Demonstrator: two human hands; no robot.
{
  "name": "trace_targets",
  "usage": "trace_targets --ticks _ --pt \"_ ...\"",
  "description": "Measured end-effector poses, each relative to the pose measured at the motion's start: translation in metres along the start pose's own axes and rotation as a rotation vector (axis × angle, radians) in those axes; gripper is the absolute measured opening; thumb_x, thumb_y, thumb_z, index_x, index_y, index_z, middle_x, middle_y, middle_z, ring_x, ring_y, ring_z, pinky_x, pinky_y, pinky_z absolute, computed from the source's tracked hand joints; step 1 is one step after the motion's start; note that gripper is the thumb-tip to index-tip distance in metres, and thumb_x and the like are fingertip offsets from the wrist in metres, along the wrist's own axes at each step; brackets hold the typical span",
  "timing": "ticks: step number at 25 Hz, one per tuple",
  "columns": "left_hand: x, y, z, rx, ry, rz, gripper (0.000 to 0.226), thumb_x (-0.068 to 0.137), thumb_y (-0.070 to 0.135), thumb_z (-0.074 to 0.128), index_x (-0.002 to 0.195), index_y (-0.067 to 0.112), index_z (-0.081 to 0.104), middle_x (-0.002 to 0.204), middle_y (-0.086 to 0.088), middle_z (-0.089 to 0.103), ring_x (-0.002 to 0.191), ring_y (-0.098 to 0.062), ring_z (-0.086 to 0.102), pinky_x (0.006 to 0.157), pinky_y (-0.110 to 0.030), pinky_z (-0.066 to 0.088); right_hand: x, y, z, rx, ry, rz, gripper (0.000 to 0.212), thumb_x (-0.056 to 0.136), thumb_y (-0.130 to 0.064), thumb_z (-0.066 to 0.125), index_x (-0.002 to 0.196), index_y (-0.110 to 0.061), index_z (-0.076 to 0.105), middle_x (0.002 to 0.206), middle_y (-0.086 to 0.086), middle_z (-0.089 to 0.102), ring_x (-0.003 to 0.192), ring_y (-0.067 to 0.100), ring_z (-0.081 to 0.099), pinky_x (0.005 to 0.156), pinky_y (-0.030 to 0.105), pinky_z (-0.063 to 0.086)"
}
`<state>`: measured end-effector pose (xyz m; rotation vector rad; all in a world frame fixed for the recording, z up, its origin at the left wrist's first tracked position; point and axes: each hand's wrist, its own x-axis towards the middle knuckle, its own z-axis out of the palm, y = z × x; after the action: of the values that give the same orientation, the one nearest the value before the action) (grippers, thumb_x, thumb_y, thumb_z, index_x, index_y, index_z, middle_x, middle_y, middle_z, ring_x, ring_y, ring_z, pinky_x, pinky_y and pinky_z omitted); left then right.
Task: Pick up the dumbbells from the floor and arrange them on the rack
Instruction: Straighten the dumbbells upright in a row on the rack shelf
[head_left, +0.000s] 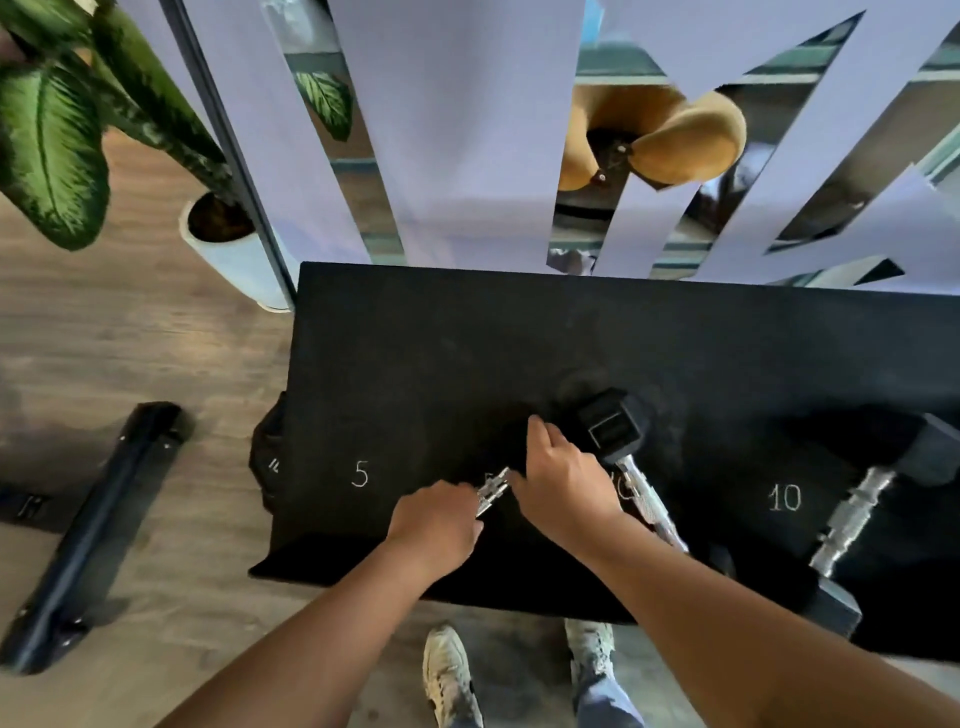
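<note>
A black rack shelf (467, 332) carries chalk numbers 5 and 10. My left hand (439, 525) grips the chrome handle of a small black dumbbell (493, 491) lying on the shelf. My right hand (563, 483) rests on that dumbbell's dark far head, which blends into the shelf. Right beside it lies a second dumbbell (613, 428) with a hexagonal black head and knurled chrome bar. A third, larger dumbbell (857, 512) sits at the right by the second 10 mark.
A potted plant (228, 249) with big green leaves stands at the back left on the wood floor. A black rack foot (98, 530) runs along the floor on the left. My two shoes (449, 675) stand below the shelf. A mirrored panel wall rises behind.
</note>
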<state>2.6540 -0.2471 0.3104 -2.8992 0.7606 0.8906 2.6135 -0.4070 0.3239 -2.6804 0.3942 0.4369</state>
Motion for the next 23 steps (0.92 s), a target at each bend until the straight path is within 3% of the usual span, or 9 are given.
trace_targets --ticks 3,7,11,15,19,23 --pt "0.008 -0.007 0.006 -0.075 -0.020 0.042 0.028 0.101 0.038 0.057 0.114 0.014 0.064 0.107 -0.010 0.071 0.097 -0.032 0.069 0.071 -0.036 0.045 0.000 -0.005 0.009 0.007 0.056 0.078 0.077 0.096 -0.044 0.062 0.156 -0.011 0.026 0.153 0.012 0.046 0.112 0.045 0.065 0.080 0.046 0.054" --pt "0.008 -0.011 0.004 -0.133 -0.015 0.052 0.025 0.099 0.035 0.063 0.108 0.012 0.065 0.103 -0.011 0.069 0.095 -0.034 0.068 0.070 -0.038 0.044 0.001 -0.014 0.003 0.042 0.082 0.073 0.073 0.093 -0.035 0.070 0.151 -0.009 0.033 0.144 0.010 0.054 0.115 0.040 0.065 0.086 0.046 0.052" --pt "0.013 -0.016 -0.003 -0.264 0.020 -0.020 0.027 0.093 0.038 0.070 0.082 0.018 0.057 0.075 0.001 0.059 0.076 -0.024 0.064 0.068 -0.035 0.048 0.023 -0.032 -0.015 -0.009 0.101 -0.050 0.058 0.090 -0.030 0.073 0.138 -0.016 0.042 0.132 0.002 0.061 0.099 0.039 0.069 0.075 0.047 0.056" --pt "0.015 -0.003 0.003 -0.401 0.049 -0.063 0.031 0.091 0.038 0.073 0.083 0.015 0.054 0.084 -0.005 0.066 0.076 -0.024 0.064 0.067 -0.033 0.048 0.044 -0.032 -0.031 -0.067 0.024 -0.166 0.056 0.088 -0.020 0.072 0.137 -0.021 0.047 0.132 -0.002 0.063 0.099 0.033 0.067 0.071 0.040 0.054" --pt "0.020 0.006 0.009 -0.472 0.052 -0.118 0.033 0.088 0.039 0.077 0.082 0.016 0.054 0.077 0.000 0.061 0.069 -0.019 0.060 0.061 -0.028 0.044 0.049 -0.023 -0.032 -0.049 -0.006 -0.216 0.063 0.087 -0.021 0.072 0.144 -0.024 0.046 0.139 -0.005 0.060 0.104 0.031 0.067 0.070 0.037 0.049" --pt "0.023 -0.001 0.005 -0.497 0.001 -0.131 0.037 0.086 0.041 0.078 0.073 0.020 0.050 0.072 0.002 0.059 0.061 -0.015 0.058 0.051 -0.026 0.039 0.048 -0.023 -0.036 -0.012 0.001 -0.229 0.067 0.088 -0.030 0.076 0.147 -0.024 0.045 0.144 -0.004 0.057 0.113 0.028 0.065 0.081 0.040 0.054"
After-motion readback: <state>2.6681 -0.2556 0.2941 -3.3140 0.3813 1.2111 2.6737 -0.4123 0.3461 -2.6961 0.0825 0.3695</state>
